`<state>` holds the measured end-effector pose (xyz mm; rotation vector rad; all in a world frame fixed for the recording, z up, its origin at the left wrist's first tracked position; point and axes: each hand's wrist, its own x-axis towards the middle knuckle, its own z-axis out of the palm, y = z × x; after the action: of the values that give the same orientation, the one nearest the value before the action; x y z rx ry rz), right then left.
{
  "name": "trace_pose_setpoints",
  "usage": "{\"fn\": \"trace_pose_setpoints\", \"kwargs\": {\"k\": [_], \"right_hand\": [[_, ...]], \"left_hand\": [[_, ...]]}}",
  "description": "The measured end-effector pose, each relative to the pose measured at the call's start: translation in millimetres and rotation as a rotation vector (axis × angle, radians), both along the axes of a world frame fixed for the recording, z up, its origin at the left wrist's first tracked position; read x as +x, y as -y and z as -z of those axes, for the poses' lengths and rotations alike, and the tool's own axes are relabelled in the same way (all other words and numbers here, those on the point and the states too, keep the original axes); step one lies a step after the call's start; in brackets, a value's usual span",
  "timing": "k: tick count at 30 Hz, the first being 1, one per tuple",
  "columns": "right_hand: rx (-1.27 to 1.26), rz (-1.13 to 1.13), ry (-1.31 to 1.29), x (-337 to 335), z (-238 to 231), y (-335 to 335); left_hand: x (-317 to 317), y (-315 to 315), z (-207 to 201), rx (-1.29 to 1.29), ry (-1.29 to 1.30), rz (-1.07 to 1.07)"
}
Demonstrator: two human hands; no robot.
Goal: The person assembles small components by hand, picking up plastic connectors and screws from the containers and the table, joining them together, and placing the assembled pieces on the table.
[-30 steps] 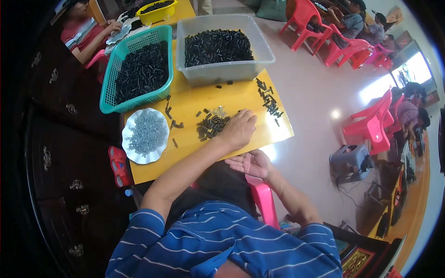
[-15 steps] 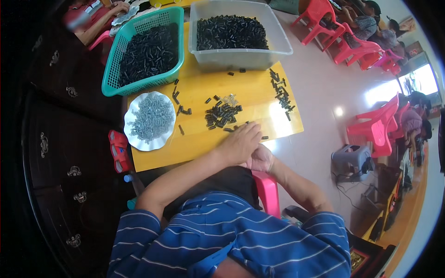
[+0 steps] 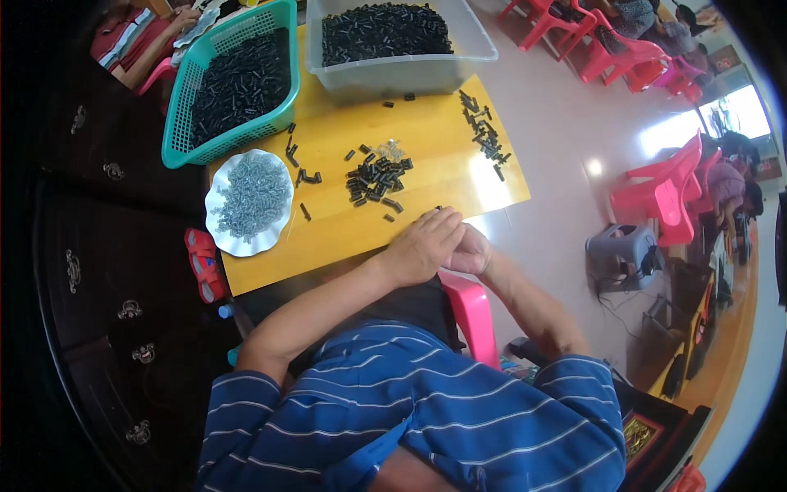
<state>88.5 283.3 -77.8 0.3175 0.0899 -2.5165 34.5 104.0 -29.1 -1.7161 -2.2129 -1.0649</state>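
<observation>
**Dozens of black tubes (image 3: 377, 180) heaped on a yellow table (image 3: 434, 139)**

From where I stand, a dark cabinet (image 3: 82, 205) with metal handles fills the far left. Past it, a person in a red shirt (image 3: 135, 41) sits beyond the table. Then comes a green basket (image 3: 293, 49), tilted to my eye and loaded with more of the tubes. Below it, a white plate (image 3: 238, 246) with a wavy rim bears a mound of small clear pieces (image 3: 250, 193). A few stray tubes (image 3: 307, 176) lie between the plate and the main heap, which sits loose near the middle of the table, a few clear bits just behind it. Behind that stands a see-through bin (image 3: 393, 78), also stocked with tubes.

At the table's near edge, the left hand (image 3: 422, 246) lies palm down, fingers close together and nearly straight, over part of the right hand (image 3: 471, 250). One black tube (image 3: 438, 207) peeks out by the left fingertips; whether it is touched, I can't tell. Both palms are hidden, so I can't say what either hand grips.

Farther right, more tubes lie scattered in a band (image 3: 488, 135) along the table's side. A pink chair (image 3: 471, 320) shows below the hands. A grey stool (image 3: 623, 254) stands on the floor, near stacked-looking pink seats (image 3: 664, 197).
</observation>
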Motion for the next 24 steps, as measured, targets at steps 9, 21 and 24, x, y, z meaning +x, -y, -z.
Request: {"fn": "trace_pose_setpoints", "kwargs": {"k": [9, 21, 24], "right_hand": [[0.022, -0.005, -0.018, -1.0, 11.7, 6.5], [0.087, 0.036, 0.038, 4.3, 15.0, 9.0], [0.003, 0.056, 0.04, 6.2, 19.9, 3.5]], "left_hand": [[-18.8, 48.4, -26.3, 0.092, -0.063, -0.109], [-4.5, 4.2, -35.7, -0.002, -0.021, -0.057], [-6.1, -13.9, -20.2, 0.04, 0.037, 0.062]]}}
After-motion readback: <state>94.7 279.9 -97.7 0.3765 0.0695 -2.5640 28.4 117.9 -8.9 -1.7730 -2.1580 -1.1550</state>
